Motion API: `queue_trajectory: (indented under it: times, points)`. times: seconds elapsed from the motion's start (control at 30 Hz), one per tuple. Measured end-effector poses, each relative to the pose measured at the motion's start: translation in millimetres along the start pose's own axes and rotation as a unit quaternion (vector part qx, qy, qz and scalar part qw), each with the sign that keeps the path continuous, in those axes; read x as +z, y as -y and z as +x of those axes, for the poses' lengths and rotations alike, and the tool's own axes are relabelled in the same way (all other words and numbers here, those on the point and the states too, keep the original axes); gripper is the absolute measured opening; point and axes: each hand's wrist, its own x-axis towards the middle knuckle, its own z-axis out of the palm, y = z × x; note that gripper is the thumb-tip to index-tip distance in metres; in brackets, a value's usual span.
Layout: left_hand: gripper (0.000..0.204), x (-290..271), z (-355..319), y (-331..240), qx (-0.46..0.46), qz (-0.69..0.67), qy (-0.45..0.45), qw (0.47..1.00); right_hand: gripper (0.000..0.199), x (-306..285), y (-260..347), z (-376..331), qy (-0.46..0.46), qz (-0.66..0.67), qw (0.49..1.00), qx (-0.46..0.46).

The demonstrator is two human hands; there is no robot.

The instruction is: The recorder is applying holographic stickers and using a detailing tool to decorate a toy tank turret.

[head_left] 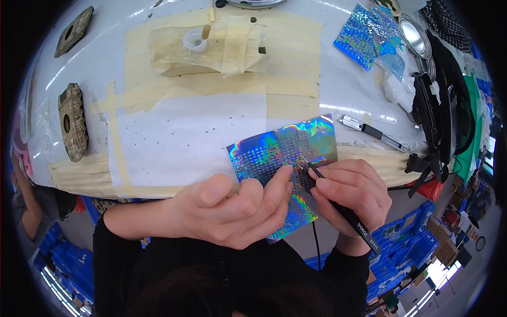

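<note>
A shiny rainbow-coloured holographic sheet (pixel 253 153) with rows of small cut shapes lies tilted across the table's near edge, its lower corner overhanging toward me. My left hand (pixel 232 211) grips this sheet with curled fingers, one fingertip pressed on its face near the middle. Between the thumb and fingers of my right hand (pixel 354 195) are black tweezers (pixel 346 216), held like a pen. Their tips meet the sheet just right of my left fingertip. Whether a tiny piece sits between the tips is too small to tell.
White paper (pixel 185 142) with scattered tiny specks is taped on the table. Left stand two camouflage-patterned parts with a round hole (pixel 73 121). A small white cup (pixel 194 41) with a stick stands behind. A utility knife (pixel 372 132), more holographic sheets (pixel 369 39) and a black bag (pixel 430 111) lie right.
</note>
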Motion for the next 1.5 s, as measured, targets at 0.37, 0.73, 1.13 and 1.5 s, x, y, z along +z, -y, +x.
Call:
queue_trajectory:
  times: [0.37, 0.73, 1.13, 1.5]
  points:
    - [0.008, -0.4, 0.7, 0.0, -0.008, -0.007, -0.004, 1.000, 0.028, 0.8, 1.4, 1.2, 0.003, -0.019, 1.000, -0.010]
    - [0.008, -0.5, 1.0, 0.2, -0.005, -0.005, -0.003, 1.000, 0.029, 2.7, -2.0, -1.8, -0.006, -0.023, 0.999, -0.030]
    - [0.009, 0.2, -0.4, -0.2, -0.004, -0.003, -0.003, 1.000, 0.032, -0.4, 1.8, -0.1, -0.003, 0.025, 0.999, 0.022]
    - [0.008, 1.1, -1.4, -1.3, -0.010, -0.001, -0.009, 1.000, 0.021, -15.2, -3.7, 19.0, 0.039, 0.198, 0.960, 0.196]
